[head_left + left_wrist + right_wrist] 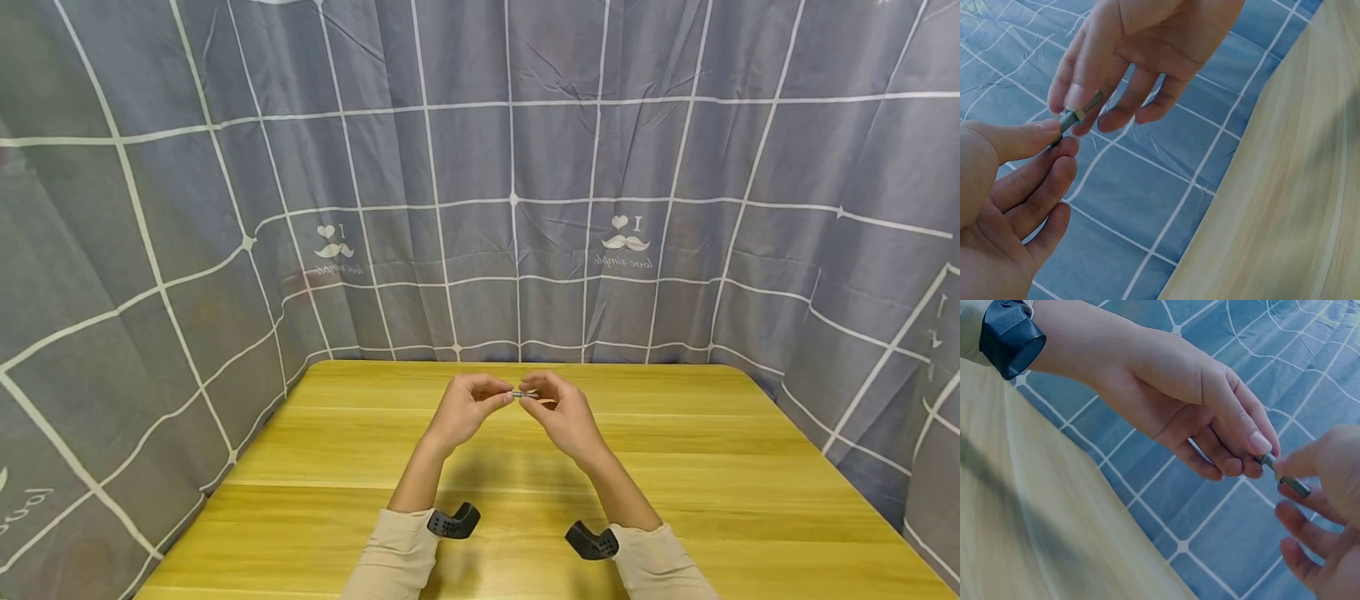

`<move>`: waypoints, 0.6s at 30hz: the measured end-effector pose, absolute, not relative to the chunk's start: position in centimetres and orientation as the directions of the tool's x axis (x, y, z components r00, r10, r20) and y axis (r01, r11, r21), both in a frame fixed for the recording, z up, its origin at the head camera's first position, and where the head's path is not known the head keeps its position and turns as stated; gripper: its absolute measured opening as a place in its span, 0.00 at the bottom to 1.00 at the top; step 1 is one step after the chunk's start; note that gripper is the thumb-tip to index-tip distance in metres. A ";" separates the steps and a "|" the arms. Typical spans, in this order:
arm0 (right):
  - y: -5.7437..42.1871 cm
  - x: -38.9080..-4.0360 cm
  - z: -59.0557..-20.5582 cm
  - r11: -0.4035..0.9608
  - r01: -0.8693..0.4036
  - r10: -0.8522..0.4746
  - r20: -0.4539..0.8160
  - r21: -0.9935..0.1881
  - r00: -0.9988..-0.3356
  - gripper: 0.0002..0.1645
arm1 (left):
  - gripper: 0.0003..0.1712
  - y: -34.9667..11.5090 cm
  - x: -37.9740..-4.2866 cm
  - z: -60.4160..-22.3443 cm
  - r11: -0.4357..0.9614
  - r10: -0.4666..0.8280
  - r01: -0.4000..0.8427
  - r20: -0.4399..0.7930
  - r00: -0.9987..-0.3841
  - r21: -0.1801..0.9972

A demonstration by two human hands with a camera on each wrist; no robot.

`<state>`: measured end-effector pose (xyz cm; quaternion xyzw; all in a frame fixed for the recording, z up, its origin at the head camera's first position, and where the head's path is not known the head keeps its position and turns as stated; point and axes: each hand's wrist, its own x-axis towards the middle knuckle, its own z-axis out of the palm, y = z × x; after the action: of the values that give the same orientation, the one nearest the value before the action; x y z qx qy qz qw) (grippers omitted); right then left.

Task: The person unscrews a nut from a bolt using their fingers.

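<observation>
A small threaded metal bolt (517,394) is held in the air between both hands, above the far part of the table. My left hand (459,414) pinches one end of it between thumb and forefinger. In the left wrist view a nut (1080,115) sits on the bolt (1067,120), and a thin end sticks out past it. Around that part are the thumb and forefinger of my right hand (567,421), pinching it. Seen from the right wrist, the threaded end of the bolt (1298,487) shows between the right thumb and fingers. Fingertips hide parts of it.
Below the hands lies a yellow wood-grain table (360,467). A grey curtain with white grid lines (472,158) hangs behind it and along both sides. Each wrist bears a black camera mount (453,522) by the beige sleeve (393,550).
</observation>
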<state>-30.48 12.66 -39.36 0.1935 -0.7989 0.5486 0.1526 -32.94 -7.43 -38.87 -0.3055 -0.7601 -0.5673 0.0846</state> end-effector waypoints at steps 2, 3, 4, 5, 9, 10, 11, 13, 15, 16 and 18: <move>12.6 -30.5 -39.3 0.320 -0.462 -0.133 0.443 -0.827 -0.886 0.19 | 0.08 -7.3 -32.9 -38.8 0.168 0.366 0.560 0.476 -0.800 0.811; 12.7 -30.5 -39.3 0.323 -0.455 -0.132 0.437 -0.830 -0.890 0.19 | 0.08 -7.3 -32.9 -38.8 0.166 0.364 0.559 0.476 -0.801 0.813; 12.7 -30.5 -39.3 0.327 -0.451 -0.133 0.432 -0.830 -0.892 0.19 | 0.08 -7.3 -32.8 -38.7 0.164 0.363 0.561 0.479 -0.799 0.812; 12.7 -30.4 -39.3 0.332 -0.448 -0.134 0.429 -0.830 -0.893 0.17 | 0.09 -7.3 -32.8 -38.7 0.162 0.362 0.564 0.483 -0.798 0.810; 12.6 -30.5 -39.3 0.357 -0.457 -0.141 0.437 -0.814 -0.888 0.11 | 0.08 -7.2 -32.9 -38.9 0.167 0.358 0.567 0.486 -0.797 0.807; 12.6 -30.5 -39.3 0.358 -0.460 -0.141 0.440 -0.813 -0.887 0.11 | 0.08 -7.2 -32.9 -38.9 0.170 0.356 0.566 0.485 -0.799 0.807; 12.6 -30.5 -39.3 0.357 -0.462 -0.139 0.442 -0.812 -0.886 0.11 | 0.08 -7.1 -32.9 -39.0 0.173 0.355 0.566 0.484 -0.799 0.806; 12.6 -30.4 -39.2 0.353 -0.456 -0.131 0.440 -0.817 -0.889 0.13 | 0.08 -7.1 -33.0 -39.0 0.177 0.355 0.568 0.486 -0.799 0.804; 12.5 -30.3 -39.3 0.345 -0.452 -0.126 0.436 -0.823 -0.891 0.15 | 0.08 -7.1 -32.9 -38.9 0.176 0.357 0.567 0.485 -0.798 0.805; 12.5 -30.3 -39.3 0.342 -0.449 -0.125 0.433 -0.825 -0.892 0.15 | 0.08 -7.2 -33.0 -38.9 0.175 0.358 0.570 0.487 -0.797 0.803; 12.5 -30.4 -39.3 0.346 -0.443 -0.126 0.427 -0.827 -0.896 0.14 | 0.08 -7.2 -33.0 -38.9 0.172 0.362 0.575 0.491 -0.792 0.800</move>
<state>-30.36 12.53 -39.34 0.1761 -0.8075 0.5439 0.1456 -32.98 -7.22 -38.90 -0.3082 -0.7598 -0.5647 0.0941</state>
